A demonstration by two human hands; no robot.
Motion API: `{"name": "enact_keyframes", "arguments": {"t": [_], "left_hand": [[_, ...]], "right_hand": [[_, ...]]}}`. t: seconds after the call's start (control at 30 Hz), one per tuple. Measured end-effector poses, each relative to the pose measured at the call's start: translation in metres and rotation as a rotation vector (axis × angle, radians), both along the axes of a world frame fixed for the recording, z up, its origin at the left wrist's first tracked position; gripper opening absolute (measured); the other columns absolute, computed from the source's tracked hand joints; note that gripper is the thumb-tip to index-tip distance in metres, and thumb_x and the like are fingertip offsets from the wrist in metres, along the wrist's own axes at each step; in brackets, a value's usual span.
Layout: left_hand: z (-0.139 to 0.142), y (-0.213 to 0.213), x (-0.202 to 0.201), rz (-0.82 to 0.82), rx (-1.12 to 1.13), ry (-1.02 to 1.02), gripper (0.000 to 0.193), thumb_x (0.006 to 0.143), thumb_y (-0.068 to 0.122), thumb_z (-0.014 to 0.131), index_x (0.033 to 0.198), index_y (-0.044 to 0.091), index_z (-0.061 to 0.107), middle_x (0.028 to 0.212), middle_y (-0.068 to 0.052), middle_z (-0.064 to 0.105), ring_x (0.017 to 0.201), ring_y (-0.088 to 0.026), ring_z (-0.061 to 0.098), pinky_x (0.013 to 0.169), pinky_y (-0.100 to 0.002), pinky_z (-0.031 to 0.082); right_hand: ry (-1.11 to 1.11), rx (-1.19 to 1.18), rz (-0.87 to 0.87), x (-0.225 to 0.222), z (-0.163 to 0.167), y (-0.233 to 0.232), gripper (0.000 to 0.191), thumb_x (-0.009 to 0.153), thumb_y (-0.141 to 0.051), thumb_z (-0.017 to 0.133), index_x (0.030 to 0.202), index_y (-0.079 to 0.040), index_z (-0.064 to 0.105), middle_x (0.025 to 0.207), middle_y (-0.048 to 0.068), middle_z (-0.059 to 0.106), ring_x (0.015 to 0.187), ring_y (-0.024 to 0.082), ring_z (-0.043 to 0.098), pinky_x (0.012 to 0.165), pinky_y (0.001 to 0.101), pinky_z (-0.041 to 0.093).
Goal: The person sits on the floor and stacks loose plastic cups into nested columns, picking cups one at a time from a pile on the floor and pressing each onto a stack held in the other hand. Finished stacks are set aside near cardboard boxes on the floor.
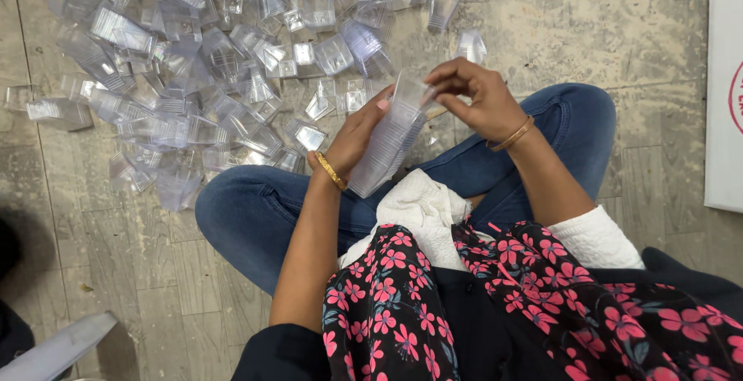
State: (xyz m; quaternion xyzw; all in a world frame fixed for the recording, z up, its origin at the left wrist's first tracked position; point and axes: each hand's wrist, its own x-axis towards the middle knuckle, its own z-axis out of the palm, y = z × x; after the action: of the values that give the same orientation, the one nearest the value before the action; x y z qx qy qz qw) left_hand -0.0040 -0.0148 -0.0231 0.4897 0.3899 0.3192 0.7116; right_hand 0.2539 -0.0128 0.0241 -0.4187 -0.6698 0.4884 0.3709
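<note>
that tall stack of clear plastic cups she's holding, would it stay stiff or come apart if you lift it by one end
The stack of clear cups looks thin-walled, so probably light. The left hand supports it along its length while the right hand works the top, suggesting nested cups could slide apart. Glossy plastic, likely slippery.

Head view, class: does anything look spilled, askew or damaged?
Yes: clear plastic cups lie scattered on the floor, tipped every way, while both hands hold a neat nested stack. No damage shows.
</note>
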Motion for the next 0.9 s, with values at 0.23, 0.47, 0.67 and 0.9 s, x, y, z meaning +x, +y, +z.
{"name": "enact_keyframes", "arguments": {"t": [0.23, 0.47, 0.67, 0.9], "left_hand": [[-0.006, 0.001, 0.0, 0.036, -0.042, 0.118, 0.062, 0.102, 0.047, 0.049, 0.147, 0.005, 0.053, 0.142, -0.012, 0.061, 0.132, -0.021, 0.055, 0.112, -0.031, 0.038], [-0.01, 0.001, 0.002, 0.056, 0.064, 0.149, 0.048, 0.102, 0.039, 0.058, 0.131, 0.002, 0.068, 0.111, -0.006, 0.071, 0.103, -0.013, 0.06, 0.095, -0.026, 0.046], [-0.008, 0.004, 0.001, 0.074, 0.116, 0.191, 0.045, 0.101, 0.038, 0.06, 0.129, 0.004, 0.067, 0.102, -0.004, 0.072, 0.094, -0.01, 0.063, 0.086, -0.025, 0.049], [0.002, 0.006, 0.006, 0.193, 0.045, 0.324, 0.044, 0.098, 0.042, 0.06, 0.132, 0.015, 0.066, 0.091, -0.008, 0.075, 0.082, -0.014, 0.065, 0.076, -0.028, 0.05]], "right_hand": [[-0.236, 0.057, 0.064, -0.008, 0.019, -0.003, 0.028, 0.092, 0.004, 0.07, 0.117, 0.0, 0.058, 0.104, 0.008, 0.076, 0.105, 0.017, 0.077, 0.092, 0.0297, 0.059], [-0.099, -0.159, 0.105, 0.006, 0.017, 0.003, 0.016, 0.093, 0.003, 0.069, 0.109, 0.002, 0.067, 0.104, 0.01, 0.075, 0.101, 0.017, 0.075, 0.091, 0.0286, 0.06], [-0.223, -0.056, -0.131, 0.024, 0.004, 0.013, 0.017, 0.099, 0.0, 0.064, 0.115, 0.003, 0.068, 0.11, 0.011, 0.076, 0.107, 0.017, 0.075, 0.095, 0.029, 0.06], [0.153, -0.452, -0.203, -0.023, -0.032, -0.011, 0.045, 0.099, -0.019, 0.067, 0.14, -0.006, 0.054, 0.128, 0.009, 0.067, 0.115, 0.017, 0.066, 0.096, 0.0301, 0.057]]}}
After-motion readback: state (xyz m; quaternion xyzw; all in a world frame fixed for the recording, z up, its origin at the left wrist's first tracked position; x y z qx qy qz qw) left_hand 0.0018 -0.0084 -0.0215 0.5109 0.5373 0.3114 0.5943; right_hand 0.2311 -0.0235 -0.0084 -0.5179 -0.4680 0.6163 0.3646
